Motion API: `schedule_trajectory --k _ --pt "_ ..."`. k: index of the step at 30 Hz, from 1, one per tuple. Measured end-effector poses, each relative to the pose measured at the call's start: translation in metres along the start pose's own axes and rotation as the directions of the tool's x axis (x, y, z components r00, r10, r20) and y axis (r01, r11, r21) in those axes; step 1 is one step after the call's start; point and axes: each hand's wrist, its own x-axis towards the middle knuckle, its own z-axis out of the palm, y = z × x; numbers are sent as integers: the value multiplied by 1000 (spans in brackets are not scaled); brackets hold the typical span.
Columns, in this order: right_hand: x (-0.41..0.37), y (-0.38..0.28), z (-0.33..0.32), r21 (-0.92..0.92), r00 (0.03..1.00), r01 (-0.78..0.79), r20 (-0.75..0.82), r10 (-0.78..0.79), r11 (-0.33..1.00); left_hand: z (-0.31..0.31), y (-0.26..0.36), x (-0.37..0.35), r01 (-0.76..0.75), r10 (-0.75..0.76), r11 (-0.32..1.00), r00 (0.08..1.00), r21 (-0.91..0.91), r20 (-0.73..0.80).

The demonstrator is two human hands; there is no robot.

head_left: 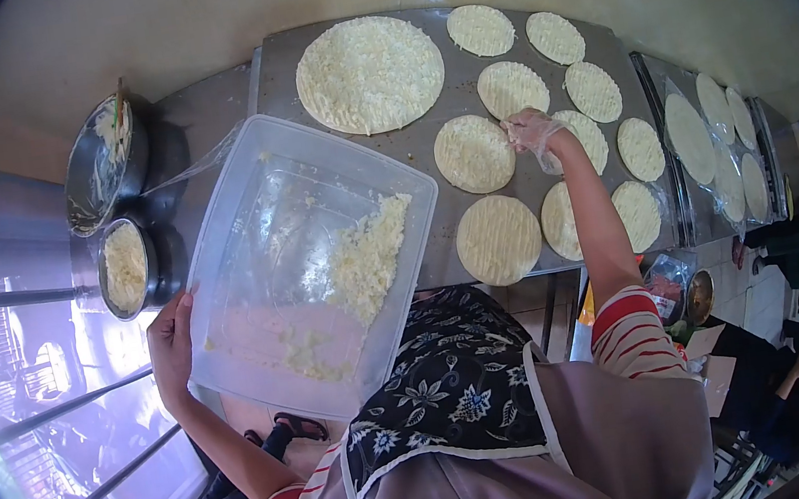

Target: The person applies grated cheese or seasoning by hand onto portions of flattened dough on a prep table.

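My left hand (171, 345) grips the edge of a translucent plastic tub (225, 303), which is tilted in front of me. Pale shredded topping, perhaps grated cheese (371, 261), lies heaped along the tub's right side. Over on the right, my right hand (533, 131) wears a clear plastic glove, its fingers drawn together at the edge of a round pale dough base (474, 155). Whatever those fingers hold is too small to make out. Shreds cover a large round base (369, 75) at the back. A neighbouring base (513, 90) has lines of pale spread.
Several more round bases stand on the metal table (433, 235). To the left are a dark bowl with a utensil (105, 162) and a pot of pale mix (126, 267). A second table (668, 78) holds plastic-covered bases. People are at lower right and lower left.
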Motion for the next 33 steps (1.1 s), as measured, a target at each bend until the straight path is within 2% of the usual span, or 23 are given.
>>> schedule_trajectory --k 2,3,5,9,11,12,13,14,15,17,19,21,24,26,27,29,30,31,32,33 --pt "-16 -6 0 262 997 -36 -56 53 964 -1 3 0 21 -21 1000 1000 16 12" --pt "-17 -2 1 262 997 -38 -56 54 964 -2 4 -1 43 -44 998 999 34 22" --pt "-17 3 4 449 991 -90 -53 127 889 0 1 -1 28 -28 999 1000 30 5" --pt "-18 4 13 413 976 -106 -132 174 905 0 3 -2 23 -23 999 1000 36 -7" --pt "-13 1 15 343 991 -19 -120 64 939 0 -2 -1 26 -26 999 1000 23 -1" --pt "-13 -2 17 346 990 -23 -122 69 938 0 -3 0 29 -29 1000 1000 9 5" --pt "-12 -7 20 88 965 150 -231 -127 985 1 -2 0 25 -25 1000 1000 11 9" --pt "-12 -15 22 -191 899 291 -282 -337 937 1 -2 0 24 -24 1000 1000 4 10" --pt "-4 -17 27 -190 899 290 -283 -335 938 1 -2 0 26 -26 1000 1000 -3 10" --pt "11 -24 34 -429 951 88 -231 -203 899 0 -1 0 38 -38 999 999 13 18" --pt "14 -26 38 -415 960 51 -229 -159 908 0 -2 -1 55 -56 998 998 26 25" --pt "17 -27 39 -404 967 15 -226 -116 914 2 -4 -1 7 -7 1000 1000 -6 -9" --pt "24 -18 40 -354 973 64 -185 -137 933 1 1 -3 27 -27 999 1000 30 -6" --pt "23 -18 40 -388 922 127 -292 -253 913 2 -1 -3 25 -25 1000 1000 17 -9" --pt "20 -21 34 -388 922 127 -292 -253 913 2 -2 -2 20 -20 1000 1000 5 -11" --pt "7 -31 16 -345 975 -23 -215 -55 938 0 -5 -1 46 -46 999 999 18 -6" --pt "-4 -33 12 -344 976 -23 -213 -54 939 0 -6 -1 71 -71 997 998 29 0" --pt "-19 -33 9 38 988 -64 -141 69 997 0 -6 -1 72 -72 997 997 30 2" --pt "-35 -32 7 409 987 -133 -28 158 903 1 -7 -1 42 -42 999 999 6 -7" --pt "-50 -33 6 409 986 -137 -26 162 902 2 -7 0 12 -12 1000 1000 -18 -16"
